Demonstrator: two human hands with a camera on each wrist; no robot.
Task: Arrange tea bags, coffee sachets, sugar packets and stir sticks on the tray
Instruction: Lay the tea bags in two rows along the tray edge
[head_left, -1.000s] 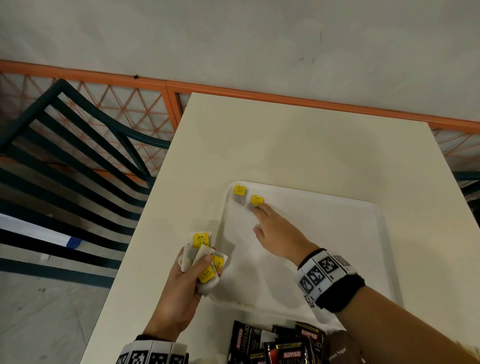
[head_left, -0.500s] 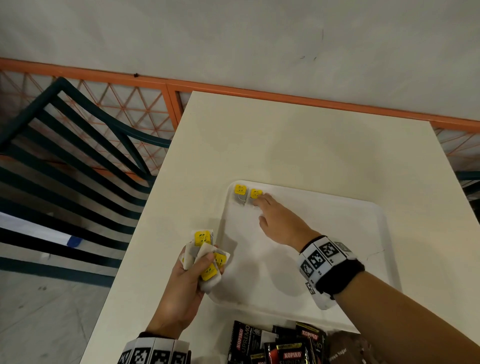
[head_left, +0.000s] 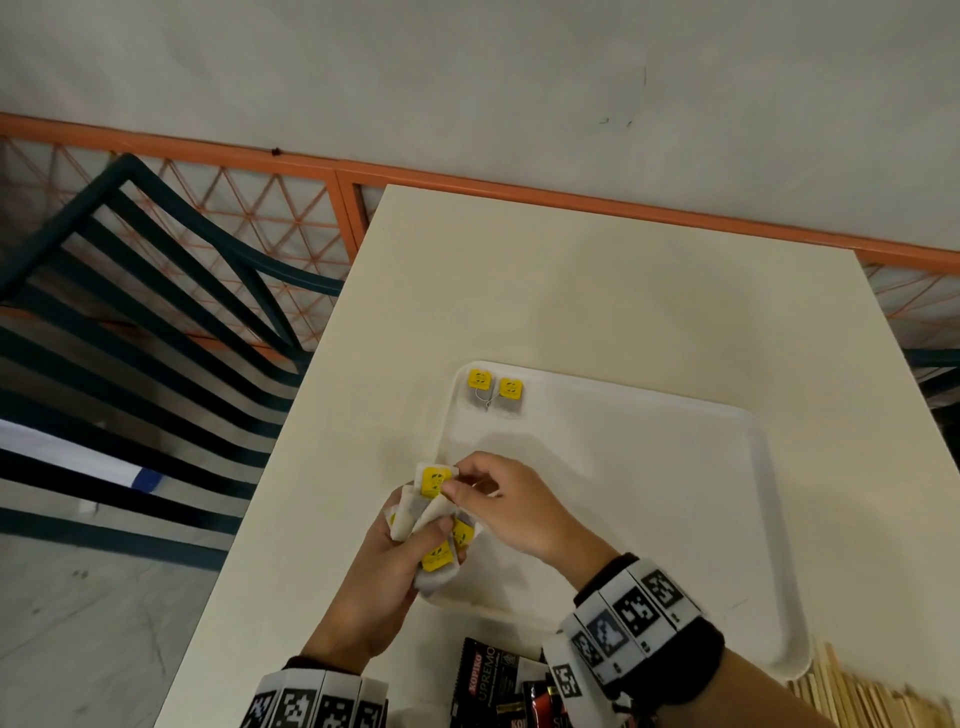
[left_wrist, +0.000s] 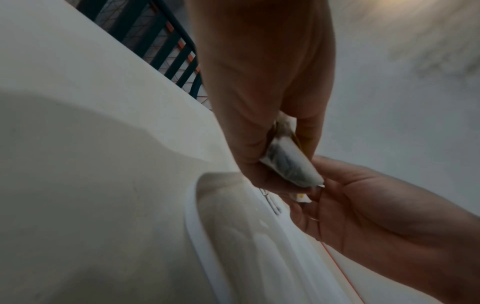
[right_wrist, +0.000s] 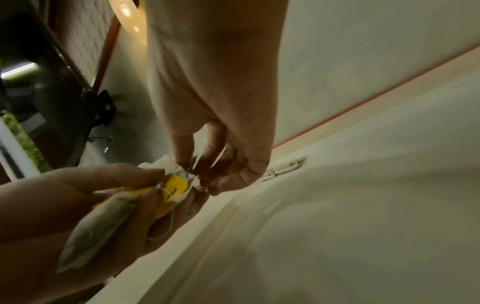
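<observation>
Two tea bags with yellow tags lie side by side in the far left corner of the white tray. My left hand holds a bunch of tea bags at the tray's near left edge. My right hand pinches the top tea bag of that bunch between thumb and fingertips. The right wrist view shows the bunch gripped by the left hand, with the right fingertips on a bag's edge. In the left wrist view a tea bag sits between both hands.
Black coffee sachets lie on the table just in front of the tray. Wooden stir sticks lie at the near right. A dark green chair and an orange fence stand beyond the cream table's left edge.
My right hand left the two placed tea bags in the tray's far corner, came back to the left hand and took hold of another bag from the bunch.
</observation>
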